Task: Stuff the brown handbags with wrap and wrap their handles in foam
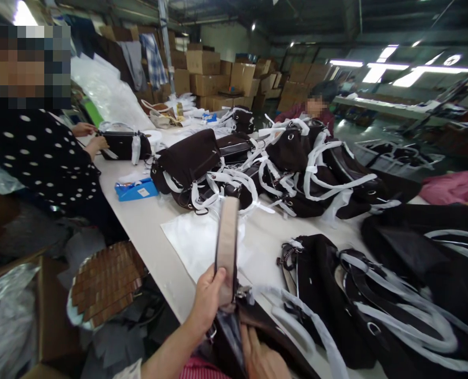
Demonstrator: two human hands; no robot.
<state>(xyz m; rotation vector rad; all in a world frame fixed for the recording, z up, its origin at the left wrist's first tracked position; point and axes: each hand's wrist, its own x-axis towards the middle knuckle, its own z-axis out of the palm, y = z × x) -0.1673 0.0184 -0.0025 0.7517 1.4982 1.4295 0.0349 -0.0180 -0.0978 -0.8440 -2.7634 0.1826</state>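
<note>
At the table's near edge a dark bag point(285, 337) lies with its opening toward me. My left hand point(210, 297) is closed round a beige strap-like strip point(228, 247) with dark edges, which stands upright above the bag. My right hand point(263, 355) reaches into the bag's opening; its fingers lie together against the inner side, and the fingertips are partly hidden. A white-wrapped handle point(308, 310) curves off the bag to the right. Beyond the strip, a white sheet point(186, 239) lies on the table.
Dark bags with white-wrapped handles point(194, 158) are heaped across the table point(139, 216); more point(336, 305) lie at right. A blue box point(137, 189) is near the left edge. A person in polka dots point(40, 158) handles a bag at left; another person point(316, 108) is behind the heap.
</note>
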